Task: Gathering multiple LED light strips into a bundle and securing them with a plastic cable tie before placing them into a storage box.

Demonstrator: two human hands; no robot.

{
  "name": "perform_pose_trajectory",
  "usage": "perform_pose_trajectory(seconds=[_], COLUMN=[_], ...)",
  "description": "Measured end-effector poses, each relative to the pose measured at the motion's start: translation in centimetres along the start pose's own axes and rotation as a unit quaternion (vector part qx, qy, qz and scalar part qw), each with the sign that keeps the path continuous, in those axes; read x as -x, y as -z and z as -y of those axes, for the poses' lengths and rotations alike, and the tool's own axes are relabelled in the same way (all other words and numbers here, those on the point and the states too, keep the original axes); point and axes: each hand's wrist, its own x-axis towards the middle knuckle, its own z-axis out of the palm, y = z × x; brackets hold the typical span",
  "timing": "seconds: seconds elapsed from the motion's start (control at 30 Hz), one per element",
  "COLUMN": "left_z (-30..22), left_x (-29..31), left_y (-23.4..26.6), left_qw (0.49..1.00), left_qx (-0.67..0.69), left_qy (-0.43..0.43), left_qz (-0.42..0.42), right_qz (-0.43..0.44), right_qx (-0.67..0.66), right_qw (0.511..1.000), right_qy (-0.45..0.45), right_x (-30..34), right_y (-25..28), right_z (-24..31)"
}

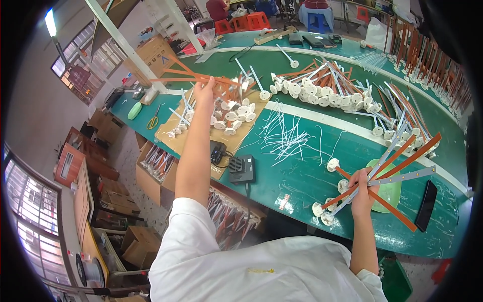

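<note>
My left hand [204,93] reaches far over a cardboard sheet [168,132], its fingers closed on several orange strips [178,79] that stick out to the left. Beneath it lies a heap of strips with white round caps [230,116]. Near the front edge on the right, my right hand [362,194] grips a bundle of flexible LED strips [402,177], some orange-backed, some white with small yellow chips. Their white round caps [327,218] hang out on the left of this hand. A light green tray [387,189] lies partly hidden behind the bundle.
Loose white wires [284,138] lie mid-table beside a black boxy device [242,169]. A black phone [426,205] rests at right. More capped strips [322,93] are piled farther back. Scissors [153,121] lie at left; boxes of strips [156,163] stand below the edge. Other people sit at the back.
</note>
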Motion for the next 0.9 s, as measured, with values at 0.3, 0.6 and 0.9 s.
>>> perform_pose_trajectory(seconds=[0.3,0.6,0.9], left_z=[-2.8,-10.5,-8.8], left_x=[1.5,10.8,25.8], left_y=[-3.5,-8.1,-9.7], left_qw=[0.989,0.976,0.911], left_qx=[0.110,-0.085,-0.150], left_qy=[0.005,-0.089,-0.055], left_qz=[-0.096,0.182,0.379], right_qz=[-0.008,-0.046,0.141], right_qx=[0.022,-0.054,-0.107], right_qw=[1.000,0.996,0.984], right_qy=[0.016,0.060,0.004], right_x=[0.0,-1.4,-0.3], right_y=[0.2,1.2,3.1], right_z=[-0.2,0.9,1.7])
